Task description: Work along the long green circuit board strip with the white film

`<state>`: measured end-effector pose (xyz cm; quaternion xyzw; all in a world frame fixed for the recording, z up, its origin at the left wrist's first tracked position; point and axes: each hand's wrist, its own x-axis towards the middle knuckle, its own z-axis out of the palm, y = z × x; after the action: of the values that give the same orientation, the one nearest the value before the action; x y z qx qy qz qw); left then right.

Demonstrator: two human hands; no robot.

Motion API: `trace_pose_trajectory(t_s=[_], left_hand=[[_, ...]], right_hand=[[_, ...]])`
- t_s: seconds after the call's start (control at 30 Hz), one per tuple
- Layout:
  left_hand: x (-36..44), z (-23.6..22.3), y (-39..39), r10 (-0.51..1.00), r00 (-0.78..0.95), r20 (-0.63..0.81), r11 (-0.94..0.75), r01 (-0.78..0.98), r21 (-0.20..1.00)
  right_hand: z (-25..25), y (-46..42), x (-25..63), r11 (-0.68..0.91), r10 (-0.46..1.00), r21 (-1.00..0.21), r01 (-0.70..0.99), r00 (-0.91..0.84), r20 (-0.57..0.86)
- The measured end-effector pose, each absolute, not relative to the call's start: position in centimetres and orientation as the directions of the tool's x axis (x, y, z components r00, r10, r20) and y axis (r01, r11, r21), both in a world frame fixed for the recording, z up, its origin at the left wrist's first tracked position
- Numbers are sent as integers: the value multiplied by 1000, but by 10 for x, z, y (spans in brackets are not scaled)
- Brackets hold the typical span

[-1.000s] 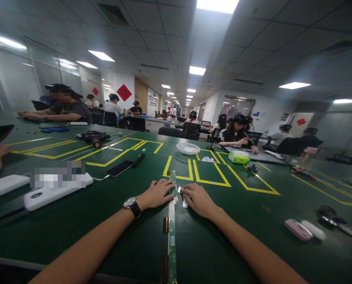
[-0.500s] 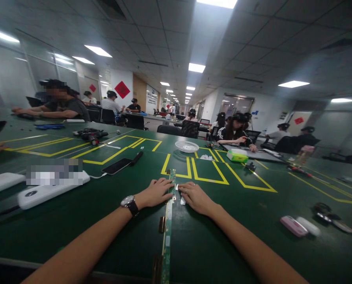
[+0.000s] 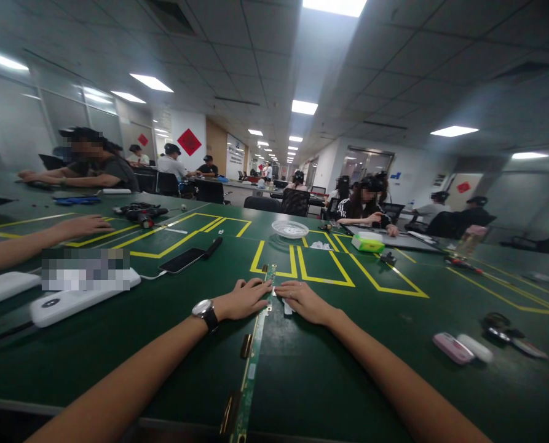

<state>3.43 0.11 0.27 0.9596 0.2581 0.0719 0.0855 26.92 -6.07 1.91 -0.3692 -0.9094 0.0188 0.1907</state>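
Note:
A long, narrow green circuit board (image 3: 251,369) runs away from me along the table, with brown film-like tabs (image 3: 245,346) on its left edge. My left hand (image 3: 244,300), wearing a watch on the wrist, holds the board's far part, thumb and fingers apart on it. Across from it, my right hand (image 3: 307,303) reaches the board's right edge with its fingers close together. A small white strip (image 3: 274,291) shows at the right fingertips; the thumb is mostly hidden. Another white piece (image 3: 288,307) lies partly under the right hand.
Ahead stands a white basket (image 3: 290,229). On the left are a phone (image 3: 184,261), a white power strip (image 3: 87,298) and another person's hand (image 3: 83,226). At right lie a pink case (image 3: 453,348) and a green-yellow packet (image 3: 367,242). Yellow tape marks the green table.
The board's near end has swung left, while its far end stays between my hands. My right fingers have closed in on the board's edge. Another person's hand has reached in from the left.

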Motion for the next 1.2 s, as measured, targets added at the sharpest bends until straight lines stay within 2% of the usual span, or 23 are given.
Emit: trace_pose_trajectory(t_s=[0.33, 0.43, 0.53, 0.63, 0.7, 0.8, 0.93, 1.03, 1.2], left_hand=[[34, 8, -4, 543, 837, 69, -823, 514, 242], [34, 8, -3, 561, 820, 116, -807, 510, 296], [33, 4, -1, 566, 806, 173, -804, 493, 334], [33, 2, -1, 581, 785, 216, -796, 490, 356], [32, 2, -1, 598, 765, 239, -786, 501, 361], [30, 6, -4, 616, 744, 258, -777, 520, 356], [29, 10, -7, 605, 758, 243, -786, 521, 333], [29, 9, -7, 571, 788, 232, -811, 496, 310], [29, 4, -4, 542, 815, 203, -830, 481, 284]], right_hand=[[22, -60, 270, 759, 651, -270, 593, -677, 344], [26, -60, 265, 722, 684, -284, 630, -592, 427], [28, -61, 254, 725, 670, -248, 643, -574, 470], [27, -60, 247, 759, 640, -159, 632, -679, 358], [24, -57, 252, 742, 660, -125, 659, -685, 307], [18, -50, 279, 618, 768, -113, 778, -567, 299], [11, -41, 342, 243, 936, -94, 965, -208, 283], [7, -42, 383, 14, 971, -77, 997, 5, 239], [1, -45, 403, -73, 988, -50, 996, 79, 129]])
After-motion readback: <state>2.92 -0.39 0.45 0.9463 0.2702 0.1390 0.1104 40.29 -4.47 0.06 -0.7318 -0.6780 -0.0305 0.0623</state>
